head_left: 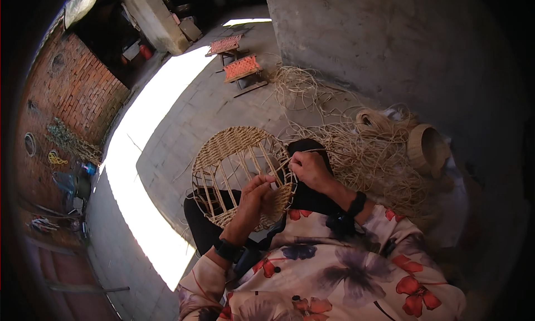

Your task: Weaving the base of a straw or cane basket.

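A round, half-woven frame [231, 144] of straw-coloured cord rests across my lap, tilted. Its far part is closely woven, while its middle shows bare spokes with gaps between them. My left hand [257, 200] lies over the near right part of the frame, fingers closed on it. At the frame's right rim, my right hand [310, 169] is closed in a pinch on a thin cord [313, 150], part of which runs off to the right above the knuckles. The fingertips are small in view, so the exact grip is hard to see.
To my right lies a tangled heap of pale cord [362, 159], with a coiled bundle [372, 120] and a round basket [428, 150] beside it. Two low stools with red woven seats [242, 68] stand ahead. A grey wall [390, 42] rises at right, a brick wall [83, 84] at left.
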Tool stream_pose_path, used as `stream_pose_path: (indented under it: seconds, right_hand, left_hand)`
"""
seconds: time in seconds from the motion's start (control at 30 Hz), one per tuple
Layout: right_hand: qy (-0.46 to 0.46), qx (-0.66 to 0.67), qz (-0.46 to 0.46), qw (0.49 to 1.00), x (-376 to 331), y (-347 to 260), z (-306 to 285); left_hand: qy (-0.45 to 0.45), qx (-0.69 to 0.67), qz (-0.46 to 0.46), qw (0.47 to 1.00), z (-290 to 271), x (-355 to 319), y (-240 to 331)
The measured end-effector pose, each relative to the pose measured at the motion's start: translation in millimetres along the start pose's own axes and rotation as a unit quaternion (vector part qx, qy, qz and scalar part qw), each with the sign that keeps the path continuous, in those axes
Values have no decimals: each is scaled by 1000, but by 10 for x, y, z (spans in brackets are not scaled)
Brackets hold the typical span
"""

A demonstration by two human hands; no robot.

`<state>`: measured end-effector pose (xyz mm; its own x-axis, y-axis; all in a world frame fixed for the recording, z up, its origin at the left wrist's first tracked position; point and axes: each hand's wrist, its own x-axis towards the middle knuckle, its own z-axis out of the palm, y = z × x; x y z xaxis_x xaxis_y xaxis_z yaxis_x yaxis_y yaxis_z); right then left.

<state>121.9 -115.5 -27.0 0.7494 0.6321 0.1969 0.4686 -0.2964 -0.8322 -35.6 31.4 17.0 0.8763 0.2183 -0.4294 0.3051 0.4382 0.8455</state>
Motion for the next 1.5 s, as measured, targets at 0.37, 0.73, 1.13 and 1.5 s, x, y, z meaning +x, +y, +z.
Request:
stream_pose_path:
  seconds: [0.37,0.73,1.13,1.5]
  right_hand:
    - [-35,-174,-55,983,-20,-204,-137]
    - [-142,224,-32,964,-124,-747,219]
    - [-39,-53,-88,994,-100,-498,441]
    - [3,50,-88,995,211,-800,282]
  left_hand:
    - [24,113,85,990,-8,-112,15]
    - [2,192,179,965,-278,-549,710]
    - [15,487,200,850,-489,245,329]
    - [36,226,113,967,-926,-675,715]
